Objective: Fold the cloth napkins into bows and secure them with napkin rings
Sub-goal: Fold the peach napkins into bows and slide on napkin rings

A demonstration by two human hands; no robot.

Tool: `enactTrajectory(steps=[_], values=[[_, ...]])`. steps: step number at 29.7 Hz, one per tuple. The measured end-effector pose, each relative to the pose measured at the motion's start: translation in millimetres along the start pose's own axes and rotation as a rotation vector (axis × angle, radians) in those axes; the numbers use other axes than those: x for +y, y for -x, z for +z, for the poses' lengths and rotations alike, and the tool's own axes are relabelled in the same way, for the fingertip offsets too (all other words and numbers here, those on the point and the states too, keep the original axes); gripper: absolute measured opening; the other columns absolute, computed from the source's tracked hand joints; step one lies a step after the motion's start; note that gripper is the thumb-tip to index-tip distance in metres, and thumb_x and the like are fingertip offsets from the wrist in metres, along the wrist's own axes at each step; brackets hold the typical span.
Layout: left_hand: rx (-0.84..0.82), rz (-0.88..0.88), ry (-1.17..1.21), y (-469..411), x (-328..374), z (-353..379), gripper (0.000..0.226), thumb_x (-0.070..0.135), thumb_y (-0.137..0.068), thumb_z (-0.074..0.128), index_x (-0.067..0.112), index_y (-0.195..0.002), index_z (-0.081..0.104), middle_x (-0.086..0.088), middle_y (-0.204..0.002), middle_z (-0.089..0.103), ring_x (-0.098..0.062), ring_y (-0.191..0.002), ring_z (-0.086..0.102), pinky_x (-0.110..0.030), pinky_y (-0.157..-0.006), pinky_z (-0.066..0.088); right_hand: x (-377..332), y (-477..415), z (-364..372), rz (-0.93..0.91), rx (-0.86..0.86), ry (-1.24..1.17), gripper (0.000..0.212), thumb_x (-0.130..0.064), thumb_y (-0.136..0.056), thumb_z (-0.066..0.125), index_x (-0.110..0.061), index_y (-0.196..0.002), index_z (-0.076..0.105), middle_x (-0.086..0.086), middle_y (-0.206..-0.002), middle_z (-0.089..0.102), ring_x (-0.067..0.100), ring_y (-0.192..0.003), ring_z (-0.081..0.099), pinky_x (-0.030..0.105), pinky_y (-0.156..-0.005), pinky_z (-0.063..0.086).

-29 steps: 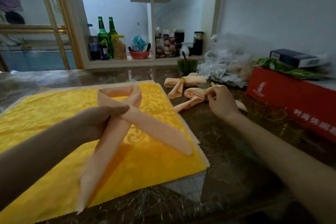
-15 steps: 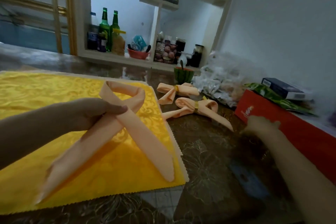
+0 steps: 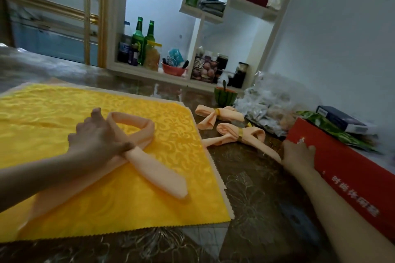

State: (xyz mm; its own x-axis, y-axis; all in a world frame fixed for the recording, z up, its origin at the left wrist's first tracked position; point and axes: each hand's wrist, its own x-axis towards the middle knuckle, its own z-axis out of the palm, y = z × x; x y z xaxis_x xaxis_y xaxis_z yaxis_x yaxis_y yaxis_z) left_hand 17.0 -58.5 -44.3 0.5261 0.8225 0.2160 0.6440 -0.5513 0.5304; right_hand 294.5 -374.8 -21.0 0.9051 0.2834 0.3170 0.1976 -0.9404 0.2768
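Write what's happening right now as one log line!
left hand: presses crossed napkin | right hand: at red box | finished bows: two, ringed

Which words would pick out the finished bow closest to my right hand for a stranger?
Start at the yellow cloth; just past its right edge two peach bows lie on the dark table. It is the nearer bow, beside the red box. Unlike the farther bow, its long tail runs to your right hand.
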Motion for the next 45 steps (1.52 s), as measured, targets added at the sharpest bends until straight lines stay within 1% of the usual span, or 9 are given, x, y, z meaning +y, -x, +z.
enactTrajectory(steps=[3,5,7,12,18,22,25,34,45], values=[[0.19,0.476,-0.22,-1.8,-9.0,4.7,0.096,0.03,-0.054,0.09,0.008,-0.136,0.044,-0.027,-0.13,0.047,-0.043,-0.116,0.045,-0.055,-0.087,0.044,-3.7,0.8,-16.8,-0.019,0.178,-0.129,0.017,-0.019,-0.084,0.059,-0.019,-0.1,0.059,0.007,-0.096,0.061,0.026,-0.092,0.057,0.037,-0.084,0.036],[0.203,0.808,-0.332,0.4,-9.6,0.7,0.051,0.03,-0.062,0.082,0.014,-0.108,0.068,-0.018,-0.116,0.063,-0.039,-0.105,0.06,-0.046,-0.083,0.051,-17.2,8.7,-46.8,-0.075,0.314,-0.373,0.024,-0.01,-0.081,0.062,-0.012,-0.105,0.059,0.015,-0.1,0.061,0.032,-0.092,0.058,0.04,-0.081,0.041],[-0.045,0.974,-0.304,5.6,-5.5,-4.2,0.034,0.041,-0.083,0.051,0.021,-0.103,0.069,-0.006,-0.115,0.065,-0.029,-0.111,0.06,-0.032,-0.096,0.04,-41.7,24.4,-85.9,-0.183,0.296,-0.679,0.029,-0.002,-0.081,0.064,-0.006,-0.109,0.058,0.016,-0.1,0.062,0.03,-0.088,0.057,0.039,-0.077,0.046],[-0.404,0.852,-0.223,8.8,-5.6,5.9,0.048,0.048,-0.092,0.046,0.031,-0.137,0.042,0.01,-0.143,0.04,-0.007,-0.137,0.027,-0.032,-0.116,0.006,-111.7,81.0,-132.8,-0.588,0.171,-0.842,0.03,-0.006,-0.083,0.066,-0.021,-0.106,0.054,-0.005,-0.086,0.056,0.005,-0.073,0.053,0.017,-0.06,0.043],[-0.331,0.85,-0.172,7.6,3.9,6.5,0.011,0.042,-0.089,0.056,0.035,-0.084,0.049,0.007,-0.1,0.051,-0.013,-0.107,0.046,-0.022,-0.092,0.024,-171.8,117.4,-127.0,-0.873,-0.184,-0.996,0.031,-0.003,-0.078,0.069,-0.018,-0.102,0.059,-0.004,-0.075,0.064,-0.001,-0.068,0.06,0.015,-0.061,0.049],[-0.263,0.767,-0.023,9.4,3.2,13.0,0.018,0.027,-0.087,0.059,0.027,-0.077,0.043,0.007,-0.088,0.042,-0.019,-0.102,0.048,-0.025,-0.081,0.025,-182.3,117.1,-124.8,-0.791,-0.411,-1.097,0.021,-0.007,-0.09,0.055,-0.013,-0.11,0.056,0.009,-0.083,0.068,0.012,-0.066,0.063,0.024,-0.059,0.051],[-0.265,0.692,0.131,9.9,-4.7,19.7,0.007,0.033,-0.086,0.06,0.034,-0.085,0.054,0.009,-0.096,0.048,-0.016,-0.107,0.045,-0.029,-0.092,0.031,-182.7,114.9,-118.4,-0.681,-0.407,-1.115,0.03,-0.001,-0.092,0.051,-0.011,-0.12,0.05,0.003,-0.086,0.066,0.008,-0.067,0.063,0.021,-0.052,0.051],[-0.053,0.751,0.025,20.6,0.4,23.9,0.021,0.031,-0.087,0.057,0.02,-0.105,0.058,0.004,-0.11,0.056,-0.014,-0.113,0.044,-0.024,-0.101,0.016,-190.6,112.2,-126.4,-0.831,-0.375,-0.59,0.048,-0.007,-0.091,0.054,-0.016,-0.137,0.043,0.004,-0.131,0.055,0.015,-0.115,0.054,0.025,-0.092,0.047],[-0.214,0.773,0.087,34.9,1.5,8.0,0.061,0.054,-0.086,0.055,0.032,-0.139,0.036,0.013,-0.138,0.039,-0.009,-0.131,0.024,-0.022,-0.106,0.013,-193.5,121.2,-112.4,-0.659,-0.353,-0.86,0.033,0.001,-0.083,0.06,-0.01,-0.113,0.056,0.006,-0.086,0.07,0.014,-0.08,0.067,0.034,-0.076,0.056]])
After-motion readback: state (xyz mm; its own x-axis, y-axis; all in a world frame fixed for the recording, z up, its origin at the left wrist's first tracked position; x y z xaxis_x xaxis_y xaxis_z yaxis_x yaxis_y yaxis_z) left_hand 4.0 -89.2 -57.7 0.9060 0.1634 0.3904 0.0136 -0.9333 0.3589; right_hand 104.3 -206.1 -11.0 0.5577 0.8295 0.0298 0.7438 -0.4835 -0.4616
